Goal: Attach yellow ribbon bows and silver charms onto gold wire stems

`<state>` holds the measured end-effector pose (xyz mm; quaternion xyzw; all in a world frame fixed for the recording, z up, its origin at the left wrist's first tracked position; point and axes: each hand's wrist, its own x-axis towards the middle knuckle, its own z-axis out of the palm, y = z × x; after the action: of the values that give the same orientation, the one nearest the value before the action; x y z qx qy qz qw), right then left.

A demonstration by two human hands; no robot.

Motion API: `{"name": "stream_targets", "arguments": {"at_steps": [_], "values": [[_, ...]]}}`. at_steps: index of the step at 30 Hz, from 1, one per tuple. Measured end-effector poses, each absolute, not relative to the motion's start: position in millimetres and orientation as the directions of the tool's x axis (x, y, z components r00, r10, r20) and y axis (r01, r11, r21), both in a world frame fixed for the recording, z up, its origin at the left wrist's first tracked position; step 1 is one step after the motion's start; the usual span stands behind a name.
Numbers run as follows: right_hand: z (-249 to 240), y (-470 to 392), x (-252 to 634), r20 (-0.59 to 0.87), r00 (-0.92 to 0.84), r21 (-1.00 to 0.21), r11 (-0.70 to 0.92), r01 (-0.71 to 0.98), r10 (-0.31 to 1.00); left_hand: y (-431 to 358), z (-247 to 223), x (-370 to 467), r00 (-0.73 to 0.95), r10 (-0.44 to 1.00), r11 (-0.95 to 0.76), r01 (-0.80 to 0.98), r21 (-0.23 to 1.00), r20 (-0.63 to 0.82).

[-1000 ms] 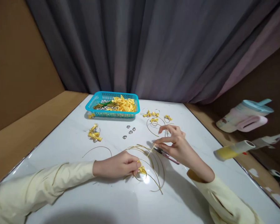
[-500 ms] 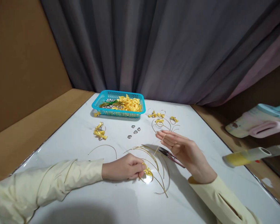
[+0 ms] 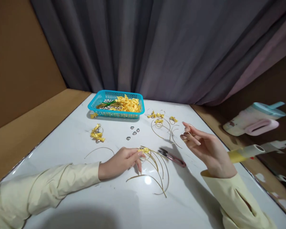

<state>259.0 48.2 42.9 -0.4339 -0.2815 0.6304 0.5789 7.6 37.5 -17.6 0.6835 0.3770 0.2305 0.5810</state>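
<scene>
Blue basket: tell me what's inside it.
The blue basket holds a heap of yellow ribbon bows, some silvery pieces and a green strip. Whatever lies beneath the heap is covered.

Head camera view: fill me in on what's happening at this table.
A person in pale yellow sleeves sits at a white table. The left hand rests its fingertips on a yellow ribbon bow tied to curved gold wires. The right hand is raised, pinching something thin. Small snips lie between the hands; a blue basket of yellow bows stands behind.
</scene>
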Motion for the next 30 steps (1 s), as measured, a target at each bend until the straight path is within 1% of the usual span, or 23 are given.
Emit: {"name": "stream_targets", "arguments": {"at_steps": [3,6,9,12,15,18,20,22,24,26,30], "values": [[42.9,48.6,264.6,-0.187,0.004,-0.89,-0.168,-0.423,0.982,41.9,-20.1,6.5,0.564,0.818,-0.052,0.268,0.962,-0.113],[40.0,51.6,274.2,-0.141,0.012,-0.93,-0.128,-0.344,0.99,44.8,-20.7,6.5,0.511,0.851,-0.044,0.298,0.954,-0.12],[35.9,55.0,283.6,-0.143,0.019,-0.95,-0.132,-0.282,0.989,46.3,-17.6,6.4,0.461,0.879,-0.032,0.314,0.949,-0.123],[34.3,53.9,280.9,-0.148,-0.042,-0.979,-0.152,-0.137,0.988,47.7,-13.8,6.2,0.429,0.895,-0.018,0.307,0.951,-0.122],[35.7,42.7,257.4,-0.116,-0.144,-0.993,-0.112,0.042,0.983,47.6,-9.7,6.3,0.417,0.9,0.006,0.287,0.958,-0.13],[33.9,22.1,221.1,-0.114,-0.15,-0.981,-0.088,0.172,0.982,43.5,-4.5,6.9,0.439,0.891,-0.002,0.249,0.969,-0.111],[28.4,7.6,199.5,-0.055,-0.199,-0.96,0.003,0.279,0.978,38.6,-0.9,7.1,0.474,0.875,-0.012,0.221,0.975,-0.097],[20.4,-3.7,185.1,0.057,-0.213,-0.896,0.144,0.42,0.975,33.0,1.7,6.9,0.511,0.855,-0.011,0.193,0.981,-0.091],[12.0,-10.2,178.1,0.12,-0.255,-0.833,0.237,0.499,0.959,28.3,2.5,6.7,0.539,0.838,-0.004,0.164,0.986,-0.086],[5.0,-12.4,176.0,0.162,-0.294,-0.798,0.3,0.523,0.942,25.4,1.7,6.6,0.555,0.828,0.008,0.14,0.99,-0.085],[-2.4,-11.5,176.0,0.311,-0.323,-0.75,0.44,0.494,0.894,24.4,-2.0,7.5,0.567,0.818,0.036,0.108,0.994,-0.092]]}}
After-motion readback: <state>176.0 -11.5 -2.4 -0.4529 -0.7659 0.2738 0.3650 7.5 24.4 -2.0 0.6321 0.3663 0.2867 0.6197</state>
